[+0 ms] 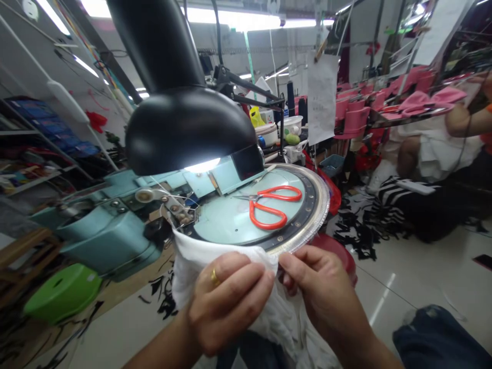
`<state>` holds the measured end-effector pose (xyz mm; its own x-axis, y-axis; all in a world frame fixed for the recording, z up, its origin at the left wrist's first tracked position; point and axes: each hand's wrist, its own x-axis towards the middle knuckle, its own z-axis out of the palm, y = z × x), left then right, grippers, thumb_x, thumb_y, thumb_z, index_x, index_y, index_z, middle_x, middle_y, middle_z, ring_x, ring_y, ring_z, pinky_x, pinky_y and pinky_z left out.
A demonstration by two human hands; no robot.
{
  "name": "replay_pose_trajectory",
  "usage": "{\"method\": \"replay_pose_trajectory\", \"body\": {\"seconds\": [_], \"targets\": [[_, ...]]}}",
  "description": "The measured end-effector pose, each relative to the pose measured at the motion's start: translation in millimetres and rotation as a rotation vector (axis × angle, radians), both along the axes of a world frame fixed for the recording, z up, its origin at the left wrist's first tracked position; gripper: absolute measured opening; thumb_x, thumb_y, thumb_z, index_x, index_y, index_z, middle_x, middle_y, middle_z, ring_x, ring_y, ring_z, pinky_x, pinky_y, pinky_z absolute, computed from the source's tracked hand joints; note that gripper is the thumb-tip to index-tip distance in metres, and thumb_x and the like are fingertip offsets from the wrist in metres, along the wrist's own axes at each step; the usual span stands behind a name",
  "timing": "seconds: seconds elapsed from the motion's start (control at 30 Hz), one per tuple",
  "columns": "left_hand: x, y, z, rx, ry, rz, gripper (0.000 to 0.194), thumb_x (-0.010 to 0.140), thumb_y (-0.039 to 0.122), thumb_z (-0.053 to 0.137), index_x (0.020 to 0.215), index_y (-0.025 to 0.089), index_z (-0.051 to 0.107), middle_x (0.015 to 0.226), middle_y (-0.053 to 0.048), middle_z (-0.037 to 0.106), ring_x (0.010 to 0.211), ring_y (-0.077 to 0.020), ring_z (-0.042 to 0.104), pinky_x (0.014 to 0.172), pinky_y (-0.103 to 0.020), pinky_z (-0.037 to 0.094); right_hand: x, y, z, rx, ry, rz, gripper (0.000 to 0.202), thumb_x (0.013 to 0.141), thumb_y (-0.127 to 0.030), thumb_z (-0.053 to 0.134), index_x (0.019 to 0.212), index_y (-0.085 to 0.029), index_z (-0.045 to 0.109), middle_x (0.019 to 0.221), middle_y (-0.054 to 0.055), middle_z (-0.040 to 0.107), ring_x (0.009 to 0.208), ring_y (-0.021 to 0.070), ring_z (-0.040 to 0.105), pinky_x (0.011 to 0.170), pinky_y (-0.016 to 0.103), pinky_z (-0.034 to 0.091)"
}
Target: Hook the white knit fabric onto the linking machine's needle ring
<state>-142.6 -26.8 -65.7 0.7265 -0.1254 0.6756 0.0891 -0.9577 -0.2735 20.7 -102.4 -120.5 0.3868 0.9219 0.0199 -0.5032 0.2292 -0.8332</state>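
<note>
A round machine dial (223, 220) with a needle-toothed metal rim fills the middle. Scissors with red handles (268, 224) lie on its pale green plate. White fabric (192, 259) hangs over the front left of the rim and drapes down below. My left hand (232, 300), with a gold ring, pinches the upper edge of this fabric at the front of the rim. Just to its right, my right hand (326, 292) has thumb and forefinger pressed together at the fabric's corner, touching the rim.
A black lamp (192, 128) hangs low over the dial's back left. Green machine parts (103, 236) and a green stool (63, 293) stand at left. A person's arm (467, 120) shows at far right, near pink machines (353, 115). Dark scraps (355, 225) litter the floor.
</note>
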Motion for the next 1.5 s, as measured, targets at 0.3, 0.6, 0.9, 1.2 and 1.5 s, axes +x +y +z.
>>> {"method": "replay_pose_trajectory", "body": {"seconds": [0.3,0.6,0.9,1.2,1.5], "targets": [[3.3,-4.4,-3.2,-0.063,-0.026,0.007,0.024,0.087,0.004,0.062,0.110,0.004,0.069,0.106,-0.013,0.068,0.102,-0.0233,0.061,0.089,-0.037,0.057,-0.8,5.1,-7.0,0.065,0.053,0.022,0.027,0.074,-0.030,0.080,0.057,-0.016,0.065,0.049,-0.004,0.058,0.048,0.0058,0.045,0.050,0.018,0.036],[12.0,-4.0,-6.8,-0.070,-0.087,-0.005,0.024,0.084,0.003,0.066,0.108,0.004,0.070,0.104,-0.013,0.066,0.098,-0.0232,0.061,0.087,-0.037,0.055,3.4,2.4,-6.9,0.069,-0.066,0.052,0.016,0.075,-0.030,0.080,0.069,-0.016,0.074,0.059,-0.001,0.065,0.056,0.0080,0.052,0.053,0.018,0.042],[10.8,-3.4,-10.2,-0.087,-0.076,0.014,0.028,0.079,0.001,0.071,0.107,0.002,0.070,0.104,-0.013,0.065,0.099,-0.0242,0.060,0.089,-0.038,0.054,0.3,5.7,-7.9,0.044,-0.093,0.005,0.020,0.076,-0.029,0.077,0.064,-0.015,0.071,0.056,-0.001,0.061,0.053,0.0076,0.049,0.051,0.018,0.039],[17.8,-6.1,-9.1,-0.082,-0.165,0.063,0.025,0.077,0.000,0.074,0.101,0.004,0.069,0.096,-0.011,0.066,0.092,-0.0204,0.061,0.084,-0.034,0.055,-4.9,4.1,-3.2,0.057,-0.158,-0.066,0.023,0.078,-0.033,0.075,0.064,-0.015,0.071,0.054,-0.001,0.062,0.051,0.0075,0.050,0.049,0.018,0.040],[4.2,-7.3,-1.6,-0.165,-0.125,0.022,0.025,0.077,0.000,0.073,0.100,0.010,0.070,0.101,-0.010,0.065,0.097,-0.0217,0.060,0.086,-0.037,0.054,-8.0,2.1,-3.5,0.089,-0.188,-0.080,0.014,0.078,-0.031,0.076,0.072,-0.017,0.075,0.065,0.000,0.071,0.058,0.0094,0.058,0.056,0.018,0.047]]}}
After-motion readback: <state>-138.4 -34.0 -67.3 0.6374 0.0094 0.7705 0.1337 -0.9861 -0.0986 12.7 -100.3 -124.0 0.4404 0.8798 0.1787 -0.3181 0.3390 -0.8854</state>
